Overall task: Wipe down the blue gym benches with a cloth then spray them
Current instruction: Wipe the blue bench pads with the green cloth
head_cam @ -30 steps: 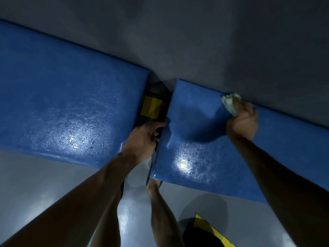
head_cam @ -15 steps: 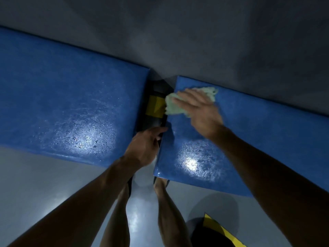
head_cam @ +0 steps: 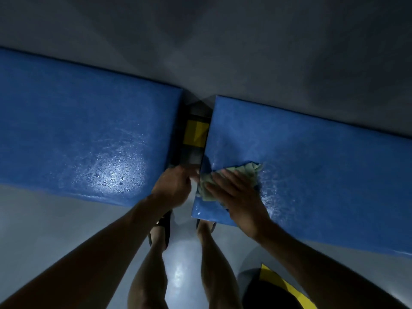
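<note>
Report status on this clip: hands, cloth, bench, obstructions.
Right hand flat, pressing pale green cloth onto right blue padded bench. Left hand at bench gap, grip unclear. Nothing blocking.

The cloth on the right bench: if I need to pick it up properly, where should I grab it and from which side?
Probably the bunched far corner of the cloth, from above: it sticks out past the right hand, which presses the rest flat on the right bench pad. The left hand crowds the gap side.

Two bench pads [head_cam: 89,139] [head_cam: 312,166], saturated blue, pale glossy sheen patches. Cloth [head_cam: 243,172] pale green. Yellow block [head_cam: 196,136] on dark frame between pads. Floor [head_cam: 44,219] grey.
</note>
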`<state>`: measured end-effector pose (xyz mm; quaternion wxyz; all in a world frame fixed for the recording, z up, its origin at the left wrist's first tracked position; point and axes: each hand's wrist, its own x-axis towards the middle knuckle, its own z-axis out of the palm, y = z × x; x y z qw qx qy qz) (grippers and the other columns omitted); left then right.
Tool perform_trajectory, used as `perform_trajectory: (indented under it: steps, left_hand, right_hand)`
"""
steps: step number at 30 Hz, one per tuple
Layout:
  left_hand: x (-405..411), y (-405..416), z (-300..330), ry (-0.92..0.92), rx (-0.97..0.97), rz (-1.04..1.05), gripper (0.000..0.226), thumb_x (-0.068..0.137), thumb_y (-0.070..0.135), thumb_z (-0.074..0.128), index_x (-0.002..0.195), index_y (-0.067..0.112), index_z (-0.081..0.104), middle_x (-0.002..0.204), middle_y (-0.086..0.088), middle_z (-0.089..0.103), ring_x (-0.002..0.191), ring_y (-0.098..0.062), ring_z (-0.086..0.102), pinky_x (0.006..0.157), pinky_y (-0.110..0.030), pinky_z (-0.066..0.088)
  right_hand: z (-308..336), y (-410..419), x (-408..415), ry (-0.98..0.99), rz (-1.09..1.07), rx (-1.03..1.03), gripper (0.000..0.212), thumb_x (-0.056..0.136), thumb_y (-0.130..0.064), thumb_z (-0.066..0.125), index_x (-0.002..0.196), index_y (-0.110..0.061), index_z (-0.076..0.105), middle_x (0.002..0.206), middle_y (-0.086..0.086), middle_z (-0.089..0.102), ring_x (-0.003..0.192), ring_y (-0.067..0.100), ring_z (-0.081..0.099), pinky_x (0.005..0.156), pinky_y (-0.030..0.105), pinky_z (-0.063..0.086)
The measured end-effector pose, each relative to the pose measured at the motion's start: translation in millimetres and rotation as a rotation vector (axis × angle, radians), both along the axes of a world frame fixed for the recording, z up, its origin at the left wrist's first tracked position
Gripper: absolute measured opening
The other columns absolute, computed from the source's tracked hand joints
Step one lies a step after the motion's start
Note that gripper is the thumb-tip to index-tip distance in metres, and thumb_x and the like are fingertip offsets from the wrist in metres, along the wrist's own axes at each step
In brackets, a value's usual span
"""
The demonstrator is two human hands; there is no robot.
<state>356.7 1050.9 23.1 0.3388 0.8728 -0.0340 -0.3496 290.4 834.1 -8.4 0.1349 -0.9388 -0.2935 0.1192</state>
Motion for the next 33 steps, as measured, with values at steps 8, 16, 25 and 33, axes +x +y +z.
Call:
perform_trajectory:
  steps: [8, 16, 25, 33]
  left_hand:
    - [-17.8, 40.2, 4.6, -0.112, -0.005, 0.094, 0.04, 0.089, -0.002, 0.051, 0.112, 0.025, 0.071, 0.112, 0.014, 0.07, 0.088, 0.0, 0.067, 0.085, -0.02, 0.052]
    - [-23.9, 76.1, 13.4, -0.137, -0.072, 0.049, 0.048, 0.078, 0.011, 0.035, 0.105, 0.024, 0.073, 0.104, 0.01, 0.073, 0.088, -0.004, 0.067, 0.084, -0.023, 0.052]
    - [-29.9, 159.4, 17.2, -0.105, -0.028, -0.029, 0.048, 0.086, -0.007, 0.047, 0.108, 0.027, 0.073, 0.109, 0.008, 0.072, 0.095, -0.003, 0.064, 0.084, -0.012, 0.044]
    - [-28.1, 222.8, 16.0, -0.229, 0.037, -0.146, 0.046, 0.083, -0.004, 0.053, 0.112, 0.026, 0.07, 0.116, 0.006, 0.07, 0.107, -0.016, 0.063, 0.092, -0.022, 0.042]
  right_hand:
    - [-0.5, -59.4, 113.4, -0.05, -0.091, -0.005, 0.073, 0.078, 0.004, 0.067, 0.14, -0.03, 0.053, 0.149, -0.007, 0.048, 0.135, 0.027, 0.046, 0.11, 0.044, 0.038]
    - [1.5, 33.7, 33.5, -0.085, -0.513, -0.026, 0.068, 0.074, 0.001, 0.039, 0.136, -0.02, 0.059, 0.147, 0.003, 0.051, 0.125, 0.037, 0.048, 0.1, 0.052, 0.041]
    - [18.0, 85.1, -28.6, -0.029, -0.533, -0.101, 0.065, 0.072, 0.009, 0.063, 0.131, -0.018, 0.062, 0.14, 0.006, 0.057, 0.123, 0.041, 0.049, 0.093, 0.055, 0.047]
    - [18.8, 133.2, -40.1, 0.026, -0.825, -0.107, 0.057, 0.081, -0.001, 0.052, 0.134, -0.022, 0.06, 0.143, 0.002, 0.055, 0.123, 0.036, 0.047, 0.096, 0.051, 0.044]
